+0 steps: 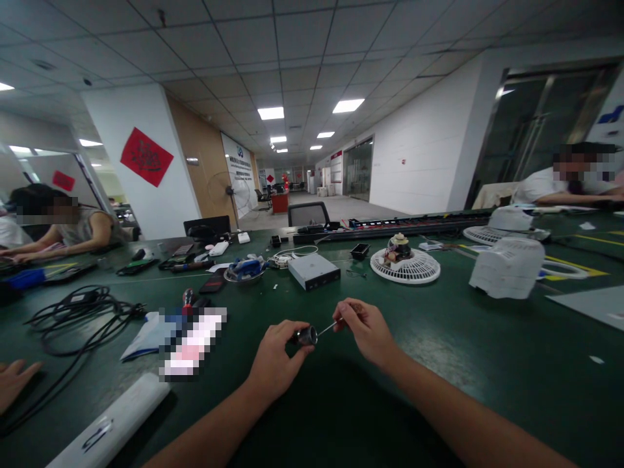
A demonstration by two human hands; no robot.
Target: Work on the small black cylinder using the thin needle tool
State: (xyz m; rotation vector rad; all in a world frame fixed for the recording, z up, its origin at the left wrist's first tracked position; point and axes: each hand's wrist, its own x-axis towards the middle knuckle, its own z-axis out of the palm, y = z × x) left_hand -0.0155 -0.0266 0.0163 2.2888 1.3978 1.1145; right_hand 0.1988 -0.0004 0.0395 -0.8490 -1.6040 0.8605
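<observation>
My left hand [277,361] is closed around a small dark cylinder [307,335], its round end turned to the right. In my right hand [364,330] the fingers pinch a thin metal rod [327,328]; its handle, if any, is hidden by the fingers. The rod's tip is at the cylinder's round end, but I cannot tell whether it goes inside. Both hands are above the green table [439,390], near its front. Just beyond them lies a grey-and-black box-shaped drive [314,270].
A white fan grille with a motor [404,265] and a white plastic housing [507,268] stand on the right. To the left are black cables [80,312], a red-handled tool [188,300], a long white case [114,422] and another person's hand [18,383]. Co-workers sit at both sides.
</observation>
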